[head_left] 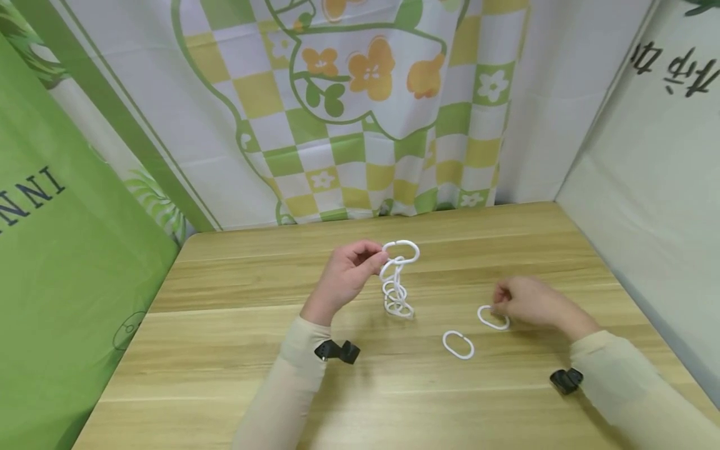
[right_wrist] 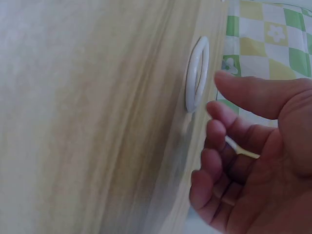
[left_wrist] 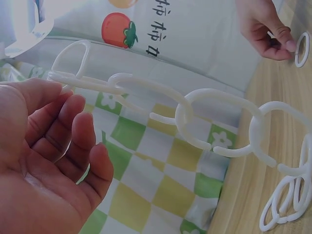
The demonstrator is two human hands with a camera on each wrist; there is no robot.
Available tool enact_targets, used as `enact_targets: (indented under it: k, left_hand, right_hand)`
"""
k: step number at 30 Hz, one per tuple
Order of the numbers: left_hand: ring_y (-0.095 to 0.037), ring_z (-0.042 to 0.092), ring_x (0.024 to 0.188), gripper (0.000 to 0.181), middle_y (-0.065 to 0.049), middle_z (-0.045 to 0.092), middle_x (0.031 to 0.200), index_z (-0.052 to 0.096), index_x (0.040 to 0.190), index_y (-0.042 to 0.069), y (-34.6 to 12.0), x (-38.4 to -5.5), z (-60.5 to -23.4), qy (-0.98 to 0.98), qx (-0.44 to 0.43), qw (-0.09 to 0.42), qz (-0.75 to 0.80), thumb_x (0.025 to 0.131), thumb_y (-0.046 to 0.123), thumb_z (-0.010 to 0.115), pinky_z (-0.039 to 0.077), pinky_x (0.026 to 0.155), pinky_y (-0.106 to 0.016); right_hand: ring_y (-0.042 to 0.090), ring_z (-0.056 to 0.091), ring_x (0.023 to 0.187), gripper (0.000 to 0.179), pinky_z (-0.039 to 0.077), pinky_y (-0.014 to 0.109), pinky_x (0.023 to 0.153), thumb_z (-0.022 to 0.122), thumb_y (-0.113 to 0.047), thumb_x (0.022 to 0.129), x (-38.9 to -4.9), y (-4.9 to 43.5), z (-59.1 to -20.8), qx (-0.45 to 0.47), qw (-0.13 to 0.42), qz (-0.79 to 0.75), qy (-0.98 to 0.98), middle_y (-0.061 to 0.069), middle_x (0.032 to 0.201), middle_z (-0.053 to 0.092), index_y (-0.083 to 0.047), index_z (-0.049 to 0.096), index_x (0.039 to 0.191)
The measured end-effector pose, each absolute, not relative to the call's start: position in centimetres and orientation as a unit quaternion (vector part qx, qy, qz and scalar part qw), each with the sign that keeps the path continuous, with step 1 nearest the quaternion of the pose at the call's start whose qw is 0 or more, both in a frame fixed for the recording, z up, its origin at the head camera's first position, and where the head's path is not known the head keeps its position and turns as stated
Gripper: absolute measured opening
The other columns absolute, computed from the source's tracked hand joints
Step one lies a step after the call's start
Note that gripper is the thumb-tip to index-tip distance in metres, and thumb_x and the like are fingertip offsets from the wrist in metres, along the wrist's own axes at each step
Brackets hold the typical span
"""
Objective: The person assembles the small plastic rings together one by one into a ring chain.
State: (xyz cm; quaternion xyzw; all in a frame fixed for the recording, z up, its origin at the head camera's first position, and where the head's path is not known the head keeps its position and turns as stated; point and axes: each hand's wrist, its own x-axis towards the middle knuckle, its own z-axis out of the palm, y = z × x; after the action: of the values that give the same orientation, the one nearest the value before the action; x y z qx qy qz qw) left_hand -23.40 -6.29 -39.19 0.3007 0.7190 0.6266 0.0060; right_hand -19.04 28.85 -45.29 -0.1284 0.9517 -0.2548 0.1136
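Observation:
My left hand [head_left: 350,269] pinches a chain of white plastic links [head_left: 396,284] near its top, between thumb and forefinger. In the left wrist view the joined links [left_wrist: 219,122] run away from the fingertips, and the last ones bunch at the table. Over at the right, my right hand [head_left: 529,303] is low over the table beside a loose white link [head_left: 486,320]. The right wrist view shows that link [right_wrist: 191,80] just off the fingertips, with thumb and forefinger apart. Another loose link [head_left: 458,345] lies nearer the person.
The wood-grain table [head_left: 236,375] carries all the links. A checkered, flowered curtain [head_left: 349,156] hangs behind its far edge. Green cloth [head_left: 50,281] borders the left side, and a pale cloth with dark writing [head_left: 664,175] the right.

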Motion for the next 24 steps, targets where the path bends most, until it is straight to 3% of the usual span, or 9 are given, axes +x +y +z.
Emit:
enact_targets:
  k: [5,12,17,21,24]
  left_hand:
    - [-0.014,0.062,0.072,0.014,-0.008,0.066,0.085,0.068,0.098,-0.006,-6.5,-23.4,-39.1,0.725,0.307,0.005,0.616,0.096,0.008,0.064,0.055,0.073,-0.046]
    - [-0.015,0.062,0.073,0.018,-0.008,0.066,0.086,0.067,0.1,-0.007,-6.6,-23.7,-39.3,0.729,0.306,0.002,0.612,0.096,0.01,0.065,0.055,0.071,-0.038]
    - [-0.024,0.063,0.074,0.015,-0.01,0.066,0.087,0.068,0.1,-0.005,-6.5,-23.7,-39.5,0.734,0.302,0.002,0.608,0.095,0.009,0.065,0.054,0.07,-0.034]
    - [-0.033,0.062,0.076,0.014,-0.009,0.067,0.087,0.069,0.099,-0.003,-6.4,-23.7,-39.6,0.736,0.298,0.005,0.607,0.095,0.01,0.065,0.054,0.07,-0.033]
    - [-0.027,0.062,0.075,0.015,-0.007,0.066,0.086,0.069,0.099,-0.002,-6.4,-23.8,-39.7,0.74,0.299,0.005,0.603,0.096,0.011,0.065,0.053,0.069,-0.033]
  right_hand:
    - [0.016,0.049,0.065,0.026,0.04,0.032,0.058,0.078,-0.029,0.08,-18.9,29.2,-45.4,-0.12,0.14,-0.243,0.952,-0.002,0.072,0.055,-0.012,0.058,0.08]
    - [0.016,0.049,0.065,0.022,0.041,0.032,0.058,0.078,-0.023,0.079,-18.5,29.6,-45.1,-0.127,0.154,-0.246,0.949,-0.001,0.071,0.054,-0.011,0.059,0.076]
    - [0.014,0.049,0.061,0.014,0.041,0.029,0.054,0.07,-0.012,0.082,-18.3,29.2,-45.3,-0.141,0.172,-0.254,0.941,-0.003,0.067,0.053,-0.012,0.06,0.074]
    - [0.015,0.049,0.062,0.012,0.041,0.031,0.055,0.066,-0.012,0.087,-18.4,28.8,-45.3,-0.143,0.15,-0.253,0.945,-0.002,0.068,0.053,-0.011,0.058,0.077]
    - [0.014,0.049,0.065,0.01,0.042,0.031,0.058,0.063,-0.013,0.092,-18.7,28.0,-44.7,-0.143,0.126,-0.269,0.944,-0.002,0.072,0.054,-0.01,0.059,0.083]
